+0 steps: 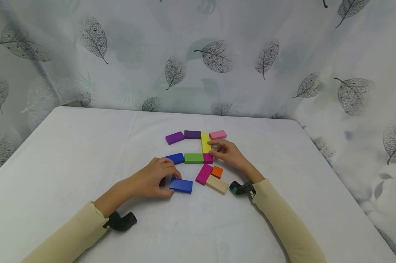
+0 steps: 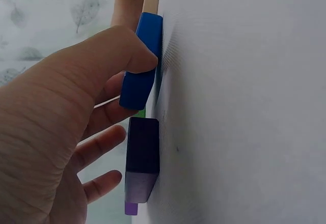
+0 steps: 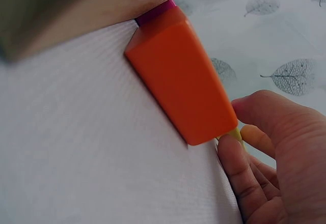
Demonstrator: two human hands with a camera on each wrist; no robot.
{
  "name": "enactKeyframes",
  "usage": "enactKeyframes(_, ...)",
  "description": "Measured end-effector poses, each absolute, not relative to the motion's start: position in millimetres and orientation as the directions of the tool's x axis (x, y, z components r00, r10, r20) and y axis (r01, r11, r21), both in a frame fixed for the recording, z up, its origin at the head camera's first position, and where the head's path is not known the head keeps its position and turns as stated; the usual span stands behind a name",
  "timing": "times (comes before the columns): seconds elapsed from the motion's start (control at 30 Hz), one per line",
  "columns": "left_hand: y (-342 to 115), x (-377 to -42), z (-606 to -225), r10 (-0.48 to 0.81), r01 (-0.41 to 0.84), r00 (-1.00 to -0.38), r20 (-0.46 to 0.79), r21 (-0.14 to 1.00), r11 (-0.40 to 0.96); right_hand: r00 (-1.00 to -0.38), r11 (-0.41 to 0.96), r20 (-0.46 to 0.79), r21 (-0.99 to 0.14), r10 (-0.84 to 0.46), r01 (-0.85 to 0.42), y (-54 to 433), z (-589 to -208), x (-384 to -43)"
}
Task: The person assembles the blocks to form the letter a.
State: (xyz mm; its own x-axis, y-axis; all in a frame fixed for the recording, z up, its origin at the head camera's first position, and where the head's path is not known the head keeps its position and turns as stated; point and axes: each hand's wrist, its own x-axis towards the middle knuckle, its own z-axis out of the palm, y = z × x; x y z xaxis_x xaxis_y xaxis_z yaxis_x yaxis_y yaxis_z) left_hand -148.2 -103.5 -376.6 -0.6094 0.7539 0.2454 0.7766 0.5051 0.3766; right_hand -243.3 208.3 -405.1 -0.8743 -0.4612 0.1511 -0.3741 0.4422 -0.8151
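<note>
My left hand (image 1: 153, 177) pinches a blue block (image 1: 181, 185) between thumb and fingers, low over the white table. Close by its lower fingers, a dark purple block (image 2: 142, 152) shows in the left wrist view. Curved over the layout, my right hand (image 1: 230, 153) touches the right side of the yellow block (image 1: 205, 140) with its fingertips, its thumb right at a small magenta block (image 1: 208, 158). Left of that lie a green block (image 1: 193, 158) and a second blue block (image 1: 175, 158). In the right wrist view an orange block (image 3: 183, 81) partly hides the yellow one.
Two purple blocks (image 1: 175, 138) and a pink block (image 1: 217, 134) lie along the far side. Nearer sit a magenta block (image 1: 204, 174) and a beige block (image 1: 217, 184), beside the orange one. A leaf-patterned curtain (image 1: 198, 54) hangs behind the table (image 1: 86, 153).
</note>
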Motion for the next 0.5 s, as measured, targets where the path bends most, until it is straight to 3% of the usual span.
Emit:
enactKeyframes(0.2,-106,-143,-375,0.769,0.787,-0.596,0.231,0.36,0.502,-0.854,0.409,0.196,-0.812,-0.482,-0.417,210,-407,-244)
enactKeyframes(0.5,-110,-135,-376,0.776,0.793,-0.589,0.225,0.345,0.502,-0.884,0.458,0.132,-0.815,-0.448,-0.354,208,-405,-245)
